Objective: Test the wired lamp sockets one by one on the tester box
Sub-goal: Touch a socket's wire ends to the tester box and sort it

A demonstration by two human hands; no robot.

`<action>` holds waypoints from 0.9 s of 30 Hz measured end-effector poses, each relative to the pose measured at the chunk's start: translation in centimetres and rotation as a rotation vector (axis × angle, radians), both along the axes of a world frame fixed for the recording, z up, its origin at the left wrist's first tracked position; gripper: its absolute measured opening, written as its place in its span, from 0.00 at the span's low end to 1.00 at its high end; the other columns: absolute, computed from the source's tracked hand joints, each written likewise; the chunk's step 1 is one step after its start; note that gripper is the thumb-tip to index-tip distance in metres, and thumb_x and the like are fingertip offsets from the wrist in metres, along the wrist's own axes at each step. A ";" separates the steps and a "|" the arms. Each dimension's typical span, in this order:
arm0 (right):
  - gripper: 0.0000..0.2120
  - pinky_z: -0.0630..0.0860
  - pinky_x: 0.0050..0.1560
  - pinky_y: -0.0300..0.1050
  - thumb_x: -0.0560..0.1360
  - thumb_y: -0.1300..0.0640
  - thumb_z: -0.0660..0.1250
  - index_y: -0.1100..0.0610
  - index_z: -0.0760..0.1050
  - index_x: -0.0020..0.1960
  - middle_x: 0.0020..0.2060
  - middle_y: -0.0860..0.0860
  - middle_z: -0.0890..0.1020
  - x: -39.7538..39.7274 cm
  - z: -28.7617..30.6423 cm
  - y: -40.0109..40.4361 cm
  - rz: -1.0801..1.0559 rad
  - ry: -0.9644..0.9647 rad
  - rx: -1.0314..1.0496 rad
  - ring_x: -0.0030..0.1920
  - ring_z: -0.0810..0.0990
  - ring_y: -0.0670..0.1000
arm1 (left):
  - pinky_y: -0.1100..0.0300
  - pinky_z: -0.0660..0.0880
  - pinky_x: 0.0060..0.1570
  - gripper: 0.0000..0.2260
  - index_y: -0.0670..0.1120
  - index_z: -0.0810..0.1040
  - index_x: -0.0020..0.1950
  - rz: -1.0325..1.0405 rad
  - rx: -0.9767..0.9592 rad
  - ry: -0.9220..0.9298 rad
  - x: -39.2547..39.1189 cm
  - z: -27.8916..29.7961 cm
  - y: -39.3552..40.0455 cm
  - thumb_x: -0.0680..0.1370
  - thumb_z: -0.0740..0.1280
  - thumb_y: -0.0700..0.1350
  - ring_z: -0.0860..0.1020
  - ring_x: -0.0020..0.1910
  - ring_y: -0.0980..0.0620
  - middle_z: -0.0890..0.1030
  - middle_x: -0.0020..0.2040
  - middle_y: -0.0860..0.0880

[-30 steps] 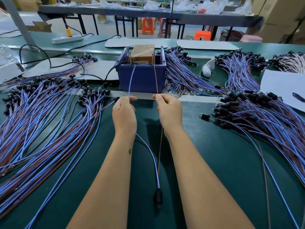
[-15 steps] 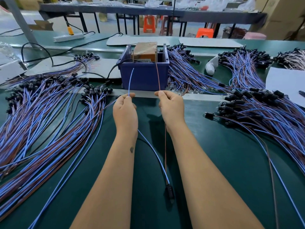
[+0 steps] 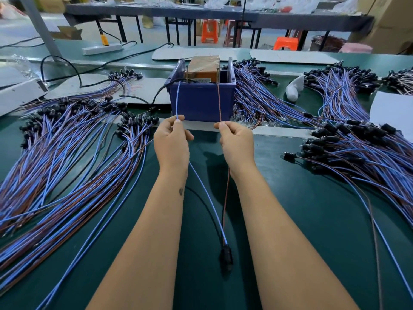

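Left hand (image 3: 172, 144) pinches the blue lead (image 3: 177, 101); right hand (image 3: 238, 143) pinches the brown lead (image 3: 219, 101). Both leads remain raised to the tester box (image 3: 202, 101), apparently touching its contacts. Lamp socket (image 3: 226, 257) lies near, unchanged: test in progress

A factory assembly workshop.
Heaps of wired sockets (image 3: 67, 148) cover a long green bench (image 3: 312, 209); more benches (image 3: 201, 14), orange plastic stools (image 3: 209, 30) and cardboard cartons (image 3: 393, 23) fill the upper frame.
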State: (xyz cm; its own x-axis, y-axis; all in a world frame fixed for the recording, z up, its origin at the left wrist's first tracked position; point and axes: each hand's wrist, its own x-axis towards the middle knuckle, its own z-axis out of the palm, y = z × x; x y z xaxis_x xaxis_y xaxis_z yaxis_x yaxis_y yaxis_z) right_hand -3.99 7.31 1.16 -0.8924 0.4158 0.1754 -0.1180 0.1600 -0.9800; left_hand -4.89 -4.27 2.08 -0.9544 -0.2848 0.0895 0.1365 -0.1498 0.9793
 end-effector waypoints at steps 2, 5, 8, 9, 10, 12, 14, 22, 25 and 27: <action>0.11 0.65 0.35 0.46 0.79 0.56 0.62 0.48 0.79 0.41 0.23 0.45 0.67 0.0 -0.1 0.0 -0.005 0.003 -0.001 0.28 0.64 0.48 | 0.61 0.63 0.29 0.09 0.48 0.77 0.49 0.004 -0.012 0.000 -0.6 0.3 -0.2 0.82 0.57 0.40 0.65 0.24 0.55 0.75 0.25 0.54; 0.11 0.64 0.35 0.45 0.79 0.56 0.62 0.48 0.79 0.41 0.23 0.45 0.66 -0.1 -0.2 0.0 -0.004 0.012 0.008 0.29 0.64 0.48 | 0.61 0.63 0.27 0.09 0.47 0.77 0.50 0.005 -0.032 -0.029 -1.3 0.4 -0.5 0.82 0.58 0.40 0.65 0.22 0.56 0.75 0.24 0.53; 0.11 0.64 0.34 0.44 0.79 0.57 0.62 0.48 0.80 0.42 0.21 0.42 0.67 -0.2 -0.3 0.1 0.003 0.019 0.000 0.28 0.64 0.47 | 0.65 0.63 0.24 0.09 0.46 0.78 0.50 -0.040 -0.032 -0.060 -1.7 0.4 -0.6 0.82 0.59 0.40 0.65 0.22 0.56 0.77 0.24 0.52; 0.11 0.64 0.33 0.43 0.79 0.57 0.62 0.48 0.80 0.42 0.21 0.42 0.67 -0.2 -0.3 0.2 0.003 0.021 -0.002 0.28 0.64 0.47 | 0.65 0.64 0.23 0.09 0.47 0.79 0.50 -0.056 -0.032 -0.067 -1.7 0.4 -0.6 0.82 0.59 0.40 0.65 0.22 0.55 0.77 0.24 0.52; 0.10 0.64 0.33 0.43 0.79 0.57 0.62 0.48 0.80 0.43 0.21 0.42 0.67 -0.2 -0.4 0.2 0.004 0.022 0.000 0.28 0.64 0.47 | 0.66 0.64 0.23 0.09 0.47 0.79 0.50 -0.067 -0.033 -0.071 -1.8 0.4 -0.6 0.82 0.59 0.40 0.65 0.22 0.55 0.78 0.24 0.52; 0.10 0.65 0.34 0.43 0.79 0.57 0.62 0.49 0.80 0.43 0.22 0.42 0.68 -0.1 -0.3 0.2 0.002 0.021 0.011 0.28 0.65 0.47 | 0.67 0.65 0.23 0.09 0.48 0.80 0.50 -0.082 -0.036 -0.068 -1.8 0.4 -0.6 0.82 0.60 0.41 0.65 0.22 0.56 0.78 0.24 0.51; 0.10 0.66 0.35 0.44 0.79 0.57 0.62 0.49 0.80 0.43 0.23 0.44 0.68 -0.1 -0.3 0.2 -0.001 0.022 0.017 0.29 0.65 0.47 | 0.67 0.65 0.23 0.09 0.48 0.80 0.50 -0.086 -0.035 -0.055 -1.8 0.4 -0.6 0.82 0.60 0.41 0.66 0.21 0.57 0.78 0.25 0.51; 0.10 0.67 0.36 0.45 0.79 0.56 0.62 0.54 0.82 0.48 0.25 0.46 0.69 -0.3 -0.4 0.2 -0.006 0.014 0.014 0.30 0.66 0.48 | 0.67 0.66 0.24 0.09 0.47 0.81 0.52 -0.080 -0.008 -0.043 -2.2 0.4 -0.4 0.82 0.60 0.41 0.66 0.22 0.58 0.79 0.26 0.51; 0.09 0.68 0.38 0.46 0.80 0.56 0.62 0.54 0.82 0.48 0.26 0.46 0.70 -0.3 -0.5 0.2 -0.005 0.011 0.030 0.31 0.68 0.48 | 0.67 0.66 0.24 0.09 0.47 0.81 0.52 -0.076 -0.008 -0.060 -2.4 0.4 -0.2 0.82 0.60 0.41 0.67 0.22 0.58 0.80 0.27 0.51; 0.09 0.69 0.38 0.45 0.80 0.56 0.62 0.53 0.82 0.48 0.26 0.45 0.71 -0.4 -0.5 0.2 -0.006 0.010 0.031 0.31 0.69 0.48 | 0.67 0.66 0.23 0.09 0.47 0.80 0.52 -0.073 0.005 -0.065 -2.5 0.4 -0.2 0.82 0.60 0.41 0.67 0.21 0.58 0.79 0.26 0.51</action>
